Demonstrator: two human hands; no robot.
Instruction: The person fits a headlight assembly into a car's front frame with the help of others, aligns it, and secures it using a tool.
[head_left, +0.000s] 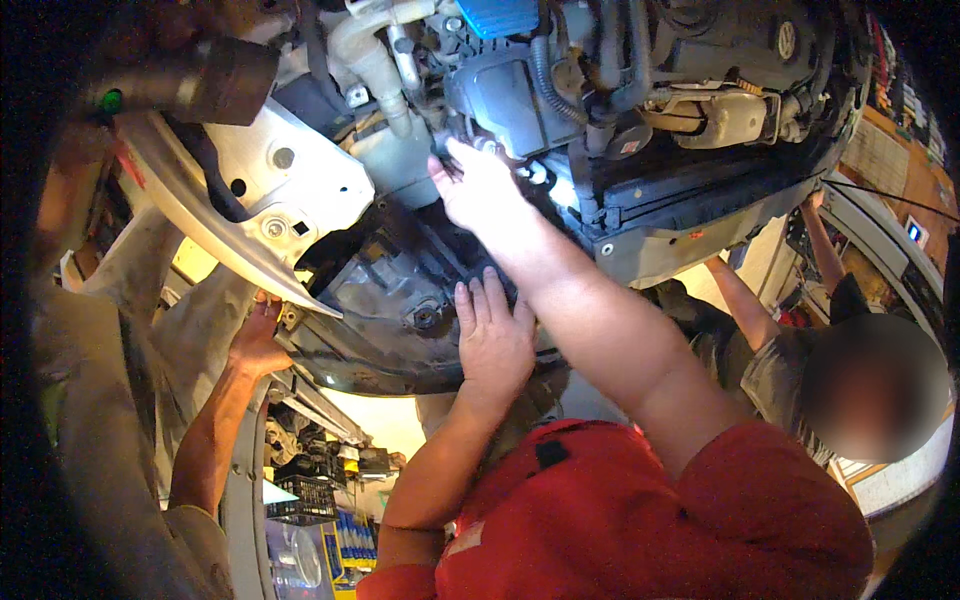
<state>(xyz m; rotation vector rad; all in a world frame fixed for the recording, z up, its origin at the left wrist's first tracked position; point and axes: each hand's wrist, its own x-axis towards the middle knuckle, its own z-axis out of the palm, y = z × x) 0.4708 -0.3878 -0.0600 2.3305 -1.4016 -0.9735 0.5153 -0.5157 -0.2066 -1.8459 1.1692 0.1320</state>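
Note:
My right hand (480, 188) reaches into the front of a car's engine bay, its fingers stretched out and apart beside a pale plastic reservoir (392, 165). Bright light washes out this hand, and I make out nothing in it. Below it, my left hand (495, 335) lies with its fingers extended on a dark plastic part (400, 285) in the opening at the car's front corner. A black box-shaped cover (510, 100) sits just beyond my right hand. My right forearm crosses above the left hand.
Left, another person's hand (262, 335) touches the edge near a light-coloured body panel (300, 175). Right, a co-worker's arm (740, 295) reaches under the front crossmember (700, 240). Behind stand a black crate (303, 500) and a wooden bench (915, 190).

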